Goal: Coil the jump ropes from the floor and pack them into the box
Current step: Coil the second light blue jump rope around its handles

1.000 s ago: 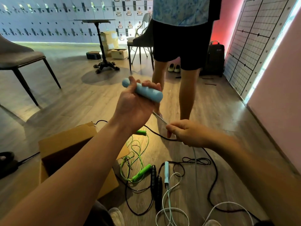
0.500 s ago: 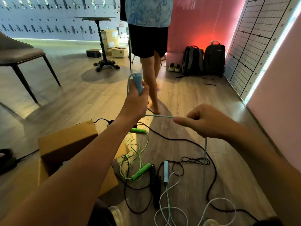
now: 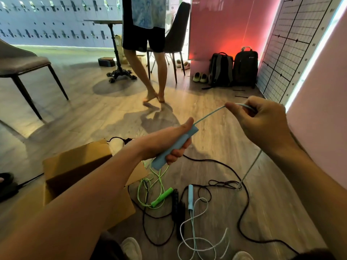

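Observation:
My left hand (image 3: 169, 141) grips a light blue jump rope handle (image 3: 175, 147) held above the floor. The pale blue cord (image 3: 208, 115) runs from the handle's top up to my right hand (image 3: 261, 121), which pinches it, then drops to the floor. Its second blue handle (image 3: 190, 197) lies on the floor among loose loops. A green rope (image 3: 161, 198) and a black rope (image 3: 177, 209) lie tangled beside it. The open cardboard box (image 3: 75, 166) sits on the floor at lower left, partly hidden by my left arm.
A person stands barefoot (image 3: 153, 96) a little beyond the ropes. A grey chair (image 3: 22, 62) is at left, a pedestal table (image 3: 118, 72) and another chair (image 3: 176, 40) behind. Two backpacks (image 3: 232, 69) lean against the red wall. A pink wall (image 3: 323, 119) is close on the right.
My left hand lowered and tilted the blue handle. My right hand rose up and to the right, drawing the cord taut. The standing person stepped further away.

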Demonstrator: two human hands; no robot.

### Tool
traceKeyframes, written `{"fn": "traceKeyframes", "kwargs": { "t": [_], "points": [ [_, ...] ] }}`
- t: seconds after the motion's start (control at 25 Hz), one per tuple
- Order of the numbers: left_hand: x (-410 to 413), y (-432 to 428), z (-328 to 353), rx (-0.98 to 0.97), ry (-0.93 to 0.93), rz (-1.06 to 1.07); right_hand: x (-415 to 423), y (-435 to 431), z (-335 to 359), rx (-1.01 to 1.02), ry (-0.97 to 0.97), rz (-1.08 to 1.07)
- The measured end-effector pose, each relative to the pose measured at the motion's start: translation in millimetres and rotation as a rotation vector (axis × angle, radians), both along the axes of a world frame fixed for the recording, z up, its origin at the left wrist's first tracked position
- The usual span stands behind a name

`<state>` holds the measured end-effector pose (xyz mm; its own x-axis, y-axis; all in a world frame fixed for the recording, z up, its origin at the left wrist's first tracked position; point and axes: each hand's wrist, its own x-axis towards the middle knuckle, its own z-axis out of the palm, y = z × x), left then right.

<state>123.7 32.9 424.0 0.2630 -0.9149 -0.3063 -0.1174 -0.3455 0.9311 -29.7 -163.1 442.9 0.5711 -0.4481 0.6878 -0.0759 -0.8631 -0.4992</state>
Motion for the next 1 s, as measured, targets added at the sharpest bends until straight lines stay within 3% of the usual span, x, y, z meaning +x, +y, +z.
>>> {"fn": "traceKeyframes", "kwargs": {
  "t": [0.16,0.32,0.56,0.84,1.0],
  "points": [
    [-8,0,10,-0.090,0.149,-0.099,7,-3,-9,0.073,-0.011,-0.023],
    [-7,1,18,-0.311,0.513,-0.156,14,-1,-24,0.209,0.138,0.014],
    [4,0,21,-0.815,0.855,0.275,24,27,-32,0.228,0.421,0.274],
    [45,9,15,-1.020,0.697,0.921,20,42,-26,0.201,0.712,0.481],
    [61,13,3,-0.947,0.328,1.031,14,47,-12,0.188,0.478,0.632]
  ]
}}
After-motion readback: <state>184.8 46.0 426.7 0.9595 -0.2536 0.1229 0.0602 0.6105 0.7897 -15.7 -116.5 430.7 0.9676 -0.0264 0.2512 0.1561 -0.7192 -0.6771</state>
